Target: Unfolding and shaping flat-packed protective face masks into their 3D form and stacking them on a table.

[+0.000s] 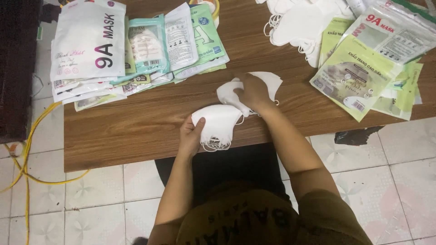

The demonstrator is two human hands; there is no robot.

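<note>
Two bare hands work over a brown wooden table [150,122] in the head view. Left hand [190,136] is closed around a small stack of folded white masks [217,123], thumb on top and fingers beneath, with the ear loops hanging off the table's near edge. Right hand [252,90] lies just beyond that stack, farther onto the table, its fingers curled down onto a second bunch of white masks [268,82] and pressing them to the wood; whether it grips them or only rests on them I cannot tell. Both bunches touch one another.

Toward the table's far left corner lies a fanned pile of flat mask packets [131,50], white on top, teal and green under it. At the far right edge sits another heap of green packets [363,68], and beside it, along the far edge, a loose pile of unpacked white masks [299,22]. Left of the table, a yellow cable [27,149] trails over the tiled floor [399,181].
</note>
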